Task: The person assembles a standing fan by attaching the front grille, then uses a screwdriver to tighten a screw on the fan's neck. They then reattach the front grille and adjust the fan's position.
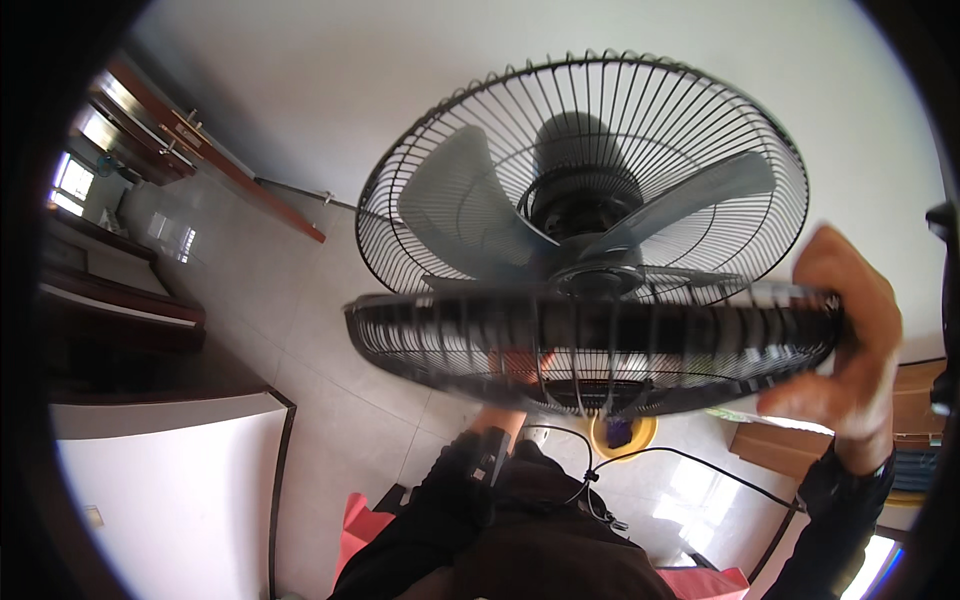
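Observation:
An electric fan with its front off stands before me: grey blades [465,195] sit inside the black wire rear guard [640,75]. In front of them, seen edge-on and smeared by motion, is the round black front fan cover [590,325]. My right hand [860,335] is closed on the cover's right rim, fingers over the top and thumb below. My left hand [510,415] reaches up behind the cover's wires, left of its middle. The wires and blur hide its fingers, so its grip does not show.
A yellow basin [625,438] with something dark purple in it stands on the tiled floor [320,340]. A black cable [700,457] crosses in front of me. Cardboard boxes [785,447] lie at right, a white panel [175,480] at left, and a red seat [355,525] beneath me.

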A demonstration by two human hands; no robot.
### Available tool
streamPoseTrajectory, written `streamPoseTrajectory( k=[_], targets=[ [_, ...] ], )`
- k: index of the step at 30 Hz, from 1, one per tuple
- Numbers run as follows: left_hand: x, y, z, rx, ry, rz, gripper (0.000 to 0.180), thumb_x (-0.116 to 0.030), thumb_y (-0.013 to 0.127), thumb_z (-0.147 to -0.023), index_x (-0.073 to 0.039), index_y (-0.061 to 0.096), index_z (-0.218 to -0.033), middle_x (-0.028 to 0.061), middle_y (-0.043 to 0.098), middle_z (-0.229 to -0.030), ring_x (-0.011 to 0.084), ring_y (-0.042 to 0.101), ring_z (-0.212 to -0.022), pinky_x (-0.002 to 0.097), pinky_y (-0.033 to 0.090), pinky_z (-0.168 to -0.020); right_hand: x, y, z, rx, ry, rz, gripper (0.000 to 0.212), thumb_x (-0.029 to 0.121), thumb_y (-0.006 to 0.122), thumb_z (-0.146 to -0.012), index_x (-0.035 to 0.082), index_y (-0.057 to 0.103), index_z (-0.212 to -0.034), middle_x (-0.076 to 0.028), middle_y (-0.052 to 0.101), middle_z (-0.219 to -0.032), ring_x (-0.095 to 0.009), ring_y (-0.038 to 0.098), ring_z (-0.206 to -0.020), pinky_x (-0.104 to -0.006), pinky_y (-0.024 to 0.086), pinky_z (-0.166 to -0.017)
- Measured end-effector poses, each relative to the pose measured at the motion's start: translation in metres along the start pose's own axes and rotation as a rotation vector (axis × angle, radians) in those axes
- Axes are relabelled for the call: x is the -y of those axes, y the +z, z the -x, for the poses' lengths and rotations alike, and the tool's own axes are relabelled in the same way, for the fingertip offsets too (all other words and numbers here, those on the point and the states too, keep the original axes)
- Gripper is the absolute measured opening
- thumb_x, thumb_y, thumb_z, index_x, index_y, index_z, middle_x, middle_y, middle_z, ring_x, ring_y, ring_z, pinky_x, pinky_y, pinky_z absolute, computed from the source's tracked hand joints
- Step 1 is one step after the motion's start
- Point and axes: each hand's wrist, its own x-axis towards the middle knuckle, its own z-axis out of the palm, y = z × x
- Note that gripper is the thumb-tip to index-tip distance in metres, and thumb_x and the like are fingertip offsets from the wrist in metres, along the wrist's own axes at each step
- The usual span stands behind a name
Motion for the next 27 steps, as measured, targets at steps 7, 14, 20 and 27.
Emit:
streamPoseTrajectory(
  k=[7,14,20,27],
  targets=[
    [-0.008,-0.030,-0.013,-0.050,-0.060,0.067,0.065,-0.049,0.023,-0.098,-0.013,0.021,-0.152,0.0055,0.025,-0.157,0.0232,0.024,-0.144,0.0414,0.020,-0.118,-0.028,0.006,-0.042,-0.180,-0.222,0.067,0.065,0.051,0.084,-0.060,-0.002,0.056,-0.087,-0.011,0.045,-0.106,-0.025,0.045,-0.094,-0.0324,0.042,-0.080],
    [-0.003,-0.044,-0.023,-0.042,-0.042,0.118,0.066,-0.050,0.023,-0.097,-0.013,0.022,-0.151,0.0055,0.026,-0.156,0.0238,0.024,-0.144,0.0418,0.020,-0.118,-0.024,0.016,-0.071,-0.172,-0.168,-0.007,0.067,0.052,0.081,-0.067,-0.005,0.057,-0.094,-0.015,0.045,-0.117,-0.025,0.050,-0.101,-0.0322,0.047,-0.085],
    [-0.002,-0.048,-0.024,-0.022,-0.044,0.145,0.066,-0.051,0.024,-0.097,-0.014,0.022,-0.151,0.0055,0.027,-0.156,0.0243,0.024,-0.144,0.0422,0.021,-0.118,-0.029,0.019,-0.078,-0.175,-0.199,0.016,0.068,0.051,0.080,-0.069,-0.006,0.056,-0.097,-0.016,0.043,-0.116,-0.025,0.050,-0.099,-0.0324,0.050,-0.083],
    [-0.008,-0.048,-0.011,-0.027,-0.079,0.146,0.066,-0.052,0.024,-0.097,-0.014,0.022,-0.151,0.0055,0.027,-0.156,0.0249,0.025,-0.144,0.0427,0.021,-0.118,-0.038,0.012,-0.086,-0.178,-0.304,-0.013,0.060,0.042,0.079,-0.075,-0.005,0.053,-0.102,-0.015,0.044,-0.113,-0.024,0.050,-0.093,-0.0331,0.050,-0.080]
  ],
)
